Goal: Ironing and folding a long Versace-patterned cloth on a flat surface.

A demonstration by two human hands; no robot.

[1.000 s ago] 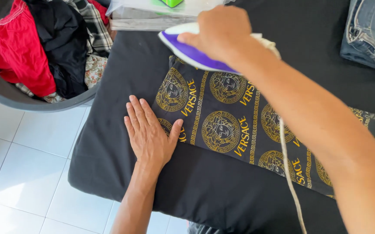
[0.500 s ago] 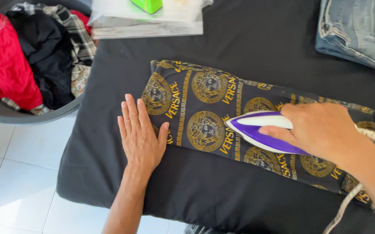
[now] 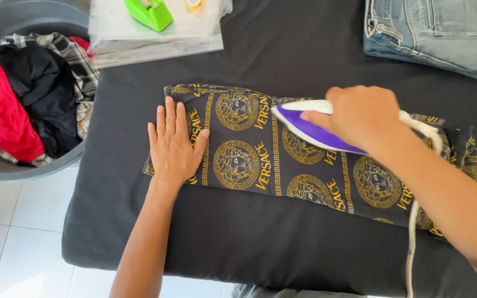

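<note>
A person's right hand [image 3: 362, 113] grips the handle of a purple-and-white clothes iron [image 3: 310, 128], fingers closed around it, the iron's pointed tip aimed toward the left hand and its soleplate resting on a black garment with gold medallion and key-pattern print [image 3: 282, 160]. The garment lies flat and lengthwise across the middle of a black padded ironing surface [image 3: 260, 243], running from near the surface's left part out past the right forearm to the frame's right edge. The left hand [image 3: 173, 144] lies palm down on the garment's left end, fingers open, spread and pressed flat against the cloth, well apart from the iron's tip. A white power cord [image 3: 421, 165] trails from the back of the iron over the right forearm and down toward the lower edge of the view. At the far right corner of the surface sits a folded pair of blue jeans [image 3: 434, 30]. At the far left corner lies a clear plastic bag [image 3: 156, 38] with a bright green tape dispenser [image 3: 149, 13] on it. Beside the surface, on white floor tiles [image 3: 18, 243], stands a grey laundry basket [image 3: 12, 16] holding a red garment [image 3: 1, 116], a black one and a plaid one.
</note>
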